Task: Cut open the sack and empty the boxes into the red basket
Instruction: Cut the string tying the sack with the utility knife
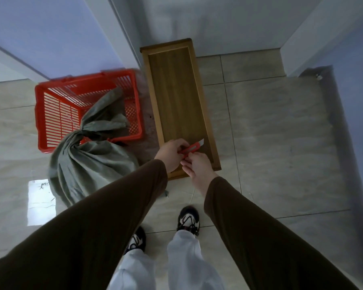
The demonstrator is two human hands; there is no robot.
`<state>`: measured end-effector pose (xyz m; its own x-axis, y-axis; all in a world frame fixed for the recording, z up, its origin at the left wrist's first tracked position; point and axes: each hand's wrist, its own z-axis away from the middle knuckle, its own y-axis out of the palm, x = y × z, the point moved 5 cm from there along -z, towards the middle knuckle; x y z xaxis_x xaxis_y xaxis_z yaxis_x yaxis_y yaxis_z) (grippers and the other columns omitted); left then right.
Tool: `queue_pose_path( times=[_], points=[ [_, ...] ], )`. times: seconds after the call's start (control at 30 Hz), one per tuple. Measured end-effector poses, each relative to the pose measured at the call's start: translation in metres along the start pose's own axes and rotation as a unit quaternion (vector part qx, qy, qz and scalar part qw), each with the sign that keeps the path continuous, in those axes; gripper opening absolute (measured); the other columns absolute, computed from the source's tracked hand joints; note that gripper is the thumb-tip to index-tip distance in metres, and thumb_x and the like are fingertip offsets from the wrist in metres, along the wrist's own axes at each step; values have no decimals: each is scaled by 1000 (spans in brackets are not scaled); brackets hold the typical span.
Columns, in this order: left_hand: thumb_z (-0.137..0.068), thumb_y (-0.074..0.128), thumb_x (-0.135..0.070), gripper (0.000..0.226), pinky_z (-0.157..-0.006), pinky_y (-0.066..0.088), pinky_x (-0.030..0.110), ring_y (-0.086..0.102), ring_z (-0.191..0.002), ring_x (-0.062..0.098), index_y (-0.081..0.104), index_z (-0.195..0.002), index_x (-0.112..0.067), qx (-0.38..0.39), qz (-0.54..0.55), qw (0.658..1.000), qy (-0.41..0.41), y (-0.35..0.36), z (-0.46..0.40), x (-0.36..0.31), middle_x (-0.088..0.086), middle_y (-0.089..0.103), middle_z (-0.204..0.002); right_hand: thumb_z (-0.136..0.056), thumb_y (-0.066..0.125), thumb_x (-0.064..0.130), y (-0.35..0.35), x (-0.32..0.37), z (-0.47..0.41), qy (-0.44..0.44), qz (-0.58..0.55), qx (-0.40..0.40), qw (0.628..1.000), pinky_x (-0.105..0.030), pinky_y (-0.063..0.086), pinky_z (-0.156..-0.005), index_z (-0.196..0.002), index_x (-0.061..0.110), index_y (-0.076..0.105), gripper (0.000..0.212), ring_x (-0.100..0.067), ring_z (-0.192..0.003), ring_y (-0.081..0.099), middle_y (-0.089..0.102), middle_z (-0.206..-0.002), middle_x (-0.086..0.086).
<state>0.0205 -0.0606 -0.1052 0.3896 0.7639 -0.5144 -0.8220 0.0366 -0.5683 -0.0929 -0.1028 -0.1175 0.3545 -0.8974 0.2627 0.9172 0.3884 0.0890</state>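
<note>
— So, the hands first: what are they doing?

— Both grasp the knife (190,149). The left hand (170,154) has its fingers curled round the red handle, and the right hand (199,166) pinches the handle's near end from below. The short blade is out, pointing toward 1 o'clock.

— Where is that, exactly?

— Over the near end of the bench (177,97), a long wooden one running from the hands toward 12 o'clock (whether the knife touches the wood, I cannot tell). Both arms come in from the bottom in dark brown sleeves (105,222).

— And the sack?

— The sack (88,164) is on the floor at 9 o'clock from the hands, grey-green and knotted shut. Its bulk rests on the tiles and the loose top above the knot drapes over the near rim of the basket, into it.

— The basket itself?

— The basket (50,122), red with slatted walls, sits at 10 o'clock, just beside the bench's left edge. No boxes show; the sack is uncut.

— Anything further out?

— Glossy pale floor (270,132) tiles, two dark-and-white shoes (188,219) at 6 o'clock under white trouser legs, and pale walls at 12.
</note>
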Motion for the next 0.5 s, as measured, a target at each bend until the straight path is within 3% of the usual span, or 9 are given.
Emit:
queue_pose_path(
  times=[0.17, 0.4, 0.5],
  points=[
    [-97, 60, 3, 43, -100, 52, 30, 65, -115, 18, 63, -132, -21, -18, 125, 992, 0, -12, 28, -14, 0, 68, -123, -106, 56, 11, 0, 8, 23, -47, 1, -15, 999, -42, 53, -107, -131, 14, 63, 26, -22, -109, 70, 72, -119, -11],
    [-99, 59, 0, 37, -70, 48, 16, 65, -88, 8, 63, -126, -24, -62, 246, 967, -17, -44, 95, -20, -10, 64, -98, -109, 52, 25, 20, 8, 83, -89, 68, -11, 994, -41, 56, -101, -103, 21, 66, 16, -24, -108, 69, 71, -115, -8],
    [-101, 58, -3, 36, -72, 60, 29, 70, -90, 20, 62, -124, -29, -72, 287, 955, -27, -58, 129, -9, -1, 66, -100, -109, 52, 27, 37, -5, 108, -103, 86, -6, 991, -39, 58, -96, -105, 21, 67, 16, -24, -106, 70, 73, -114, -8]
  ],
)
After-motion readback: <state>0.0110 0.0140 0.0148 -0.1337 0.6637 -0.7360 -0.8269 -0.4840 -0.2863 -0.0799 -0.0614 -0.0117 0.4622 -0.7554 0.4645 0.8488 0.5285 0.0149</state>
